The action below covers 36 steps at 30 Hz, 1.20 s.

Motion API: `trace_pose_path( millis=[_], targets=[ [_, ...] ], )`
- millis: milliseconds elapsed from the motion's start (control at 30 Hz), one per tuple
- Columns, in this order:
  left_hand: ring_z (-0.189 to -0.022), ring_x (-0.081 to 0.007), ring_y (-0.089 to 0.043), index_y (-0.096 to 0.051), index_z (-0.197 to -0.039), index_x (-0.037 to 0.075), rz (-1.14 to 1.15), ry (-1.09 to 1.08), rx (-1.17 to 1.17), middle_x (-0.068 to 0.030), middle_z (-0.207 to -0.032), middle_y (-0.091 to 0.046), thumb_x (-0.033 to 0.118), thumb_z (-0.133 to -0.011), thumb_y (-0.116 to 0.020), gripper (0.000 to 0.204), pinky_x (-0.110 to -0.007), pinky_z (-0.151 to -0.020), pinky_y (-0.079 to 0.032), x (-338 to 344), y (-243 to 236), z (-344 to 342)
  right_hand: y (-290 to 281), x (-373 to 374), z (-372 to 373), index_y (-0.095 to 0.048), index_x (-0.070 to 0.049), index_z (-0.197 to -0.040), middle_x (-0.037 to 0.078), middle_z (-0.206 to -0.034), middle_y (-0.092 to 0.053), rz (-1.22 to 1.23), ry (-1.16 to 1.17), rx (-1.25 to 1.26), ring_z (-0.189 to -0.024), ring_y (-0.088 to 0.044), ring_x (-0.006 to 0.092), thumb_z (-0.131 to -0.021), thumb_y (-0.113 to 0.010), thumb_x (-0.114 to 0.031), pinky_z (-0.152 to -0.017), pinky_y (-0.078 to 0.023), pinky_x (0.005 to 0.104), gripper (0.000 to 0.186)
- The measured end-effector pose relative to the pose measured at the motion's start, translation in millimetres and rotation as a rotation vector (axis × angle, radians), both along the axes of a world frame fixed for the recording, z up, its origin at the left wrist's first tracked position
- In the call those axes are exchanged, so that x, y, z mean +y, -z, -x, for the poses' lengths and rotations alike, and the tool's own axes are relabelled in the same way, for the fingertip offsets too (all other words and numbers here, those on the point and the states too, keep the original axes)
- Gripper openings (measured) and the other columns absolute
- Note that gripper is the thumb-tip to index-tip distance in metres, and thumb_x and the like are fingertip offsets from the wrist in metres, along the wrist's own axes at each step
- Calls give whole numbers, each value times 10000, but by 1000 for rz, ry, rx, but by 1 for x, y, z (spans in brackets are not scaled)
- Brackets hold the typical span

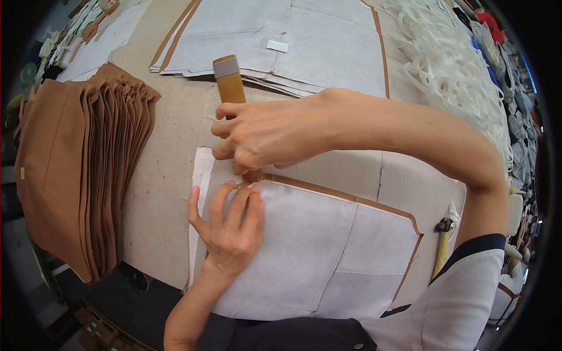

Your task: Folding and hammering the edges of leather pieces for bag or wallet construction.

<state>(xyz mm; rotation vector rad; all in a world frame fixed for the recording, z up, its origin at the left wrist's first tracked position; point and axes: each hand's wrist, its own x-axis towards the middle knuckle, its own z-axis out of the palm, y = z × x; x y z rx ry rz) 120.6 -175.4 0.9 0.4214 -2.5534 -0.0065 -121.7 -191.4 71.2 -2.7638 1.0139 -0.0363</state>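
A pale grey-white fabric panel (287,245) with brown folded edges lies in front of me. My left hand (229,234) rests on its upper left corner, fingers spread and fingertips at the edge; its thumb is hidden. Above that corner, my right hand (263,134) is closed around a flat tan tool (230,86) with a grey end, which points away from me. The tool's lower part is mostly covered by the fingers, so its exact kind is unclear. A brown piece (253,175) shows at the panel's edge between both hands.
Brown fabric pieces (58,152) hang in a thick stack over the table's left edge. More pale panels (234,35) lie stacked at the back. White strips (451,64) are heaped at the far right. A yellow-handled tool (442,251) lies beside my right arm.
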Motion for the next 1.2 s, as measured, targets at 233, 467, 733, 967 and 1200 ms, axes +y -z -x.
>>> trace_pose_path(
  millis=[233, 467, 733, 967, 1200],
  targets=[
    [-1175, -301, -606, -736, -1148, 47, -85, 8, -13, -65, -1107, -684, 122, -860, -780, 300, -612, -1194, -272, -5, -3, -4, 14, 17, 3, -793, -124, -999, 29, -1053, -674, 63, 252, -249, -1032, -604, 249, -791, -790, -29, -1010, -443, 385, 228],
    [-1232, -286, -536, -713, -1258, 18, -175, -20, -63, -88, -1193, -594, 117, -886, -747, 386, -616, -1205, -241, -2, -7, -1, 41, 162, 39, -734, -67, -1264, 111, -1164, -644, 228, 1090, -440, -1086, -606, 306, -852, -764, 5, -949, -498, 421, 419],
    [-1225, -272, -546, -732, -1218, 8, -110, 25, 1, -79, -1177, -604, 82, -892, -735, 335, -613, -1201, -240, -4, 2, -1, 53, 180, -22, -702, 3, -1148, 154, -1147, -636, 380, 1067, -539, -1094, -581, 348, -856, -717, 25, -936, -480, 459, 294],
    [-1202, -255, -583, -736, -1158, 13, 7, 35, 20, -66, -1169, -636, 47, -895, -733, 266, -613, -1202, -254, 5, 5, 7, 87, 135, -92, -703, 17, -1148, 127, -1112, -607, 620, 928, -281, -981, -555, 300, -834, -689, -11, -850, -443, 385, 316],
    [-1158, -241, -609, -722, -1171, 36, 16, 25, -12, -52, -1119, -654, 39, -905, -711, 266, -598, -1213, -261, 4, 1, 5, 27, 243, -70, -735, -54, -1072, 107, -1071, -671, 314, 1110, -755, -1063, -604, 305, -808, -624, 112, -939, -446, 424, 331]
  ],
)
